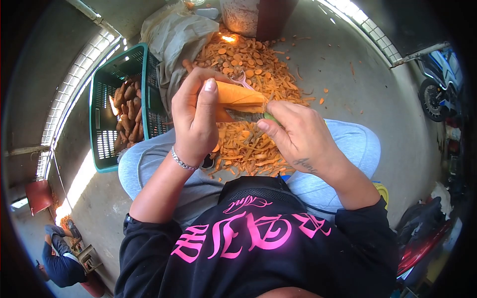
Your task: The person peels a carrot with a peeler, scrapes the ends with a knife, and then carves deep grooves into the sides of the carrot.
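Observation:
My left hand point(197, 102) is closed around a peeled orange sweet potato point(239, 96), its thumb lying along the near side. A thin pink loop point(243, 79), perhaps part of a peeler, sticks out behind the sweet potato. At the sweet potato's right end, my right hand point(295, 129) grips what looks like a green-handled knife point(271, 117); a greyish blade-like strip shows under the sweet potato, mostly hidden. Below both hands, between my legs, lies a heap of orange peelings point(248, 146). Farther forward, round orange slices point(251, 62) are scattered over the peelings.
To the left stands a green plastic crate point(107, 164) holding several unpeeled sweet potatoes point(130, 111). A pale sack point(171, 37) lies beside it. A large bucket point(239, 17) stands ahead. A motorcycle point(435, 87) is at the right. Another person point(62, 265) sits at the far lower left.

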The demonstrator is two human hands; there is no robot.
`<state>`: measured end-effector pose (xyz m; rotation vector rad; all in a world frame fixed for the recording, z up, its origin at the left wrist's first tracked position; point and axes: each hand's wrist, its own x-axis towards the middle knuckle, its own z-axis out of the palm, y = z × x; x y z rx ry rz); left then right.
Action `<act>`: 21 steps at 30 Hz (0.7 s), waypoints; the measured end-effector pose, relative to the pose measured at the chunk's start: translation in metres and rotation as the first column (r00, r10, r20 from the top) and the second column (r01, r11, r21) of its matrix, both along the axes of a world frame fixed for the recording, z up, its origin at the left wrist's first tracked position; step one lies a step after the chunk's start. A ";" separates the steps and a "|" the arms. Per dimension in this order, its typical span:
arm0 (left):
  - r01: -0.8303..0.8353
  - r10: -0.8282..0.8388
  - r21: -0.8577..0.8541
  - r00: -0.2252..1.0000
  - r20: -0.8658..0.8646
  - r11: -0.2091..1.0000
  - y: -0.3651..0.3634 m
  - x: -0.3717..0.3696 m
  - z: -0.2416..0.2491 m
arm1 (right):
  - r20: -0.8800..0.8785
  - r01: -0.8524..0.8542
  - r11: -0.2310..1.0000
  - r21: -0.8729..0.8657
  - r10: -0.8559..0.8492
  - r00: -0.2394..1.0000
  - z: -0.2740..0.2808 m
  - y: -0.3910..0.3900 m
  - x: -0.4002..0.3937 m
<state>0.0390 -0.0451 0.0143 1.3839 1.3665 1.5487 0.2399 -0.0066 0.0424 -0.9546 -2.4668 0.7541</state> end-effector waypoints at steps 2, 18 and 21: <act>0.009 -0.007 -0.043 0.999 0.052 0.999 -0.002 0.002 0.004 | 0.001 0.000 1.000 0.001 0.000 1.000 -0.001 0.001 0.000; -0.010 0.026 -0.118 0.990 0.137 0.993 0.001 0.002 0.003 | -0.219 -0.112 0.936 -0.332 0.038 0.975 -0.013 0.016 -0.005; 0.000 0.022 -0.147 0.989 0.148 0.989 0.001 0.001 0.004 | -0.235 -0.154 0.892 -0.426 0.055 0.970 -0.020 0.018 -0.005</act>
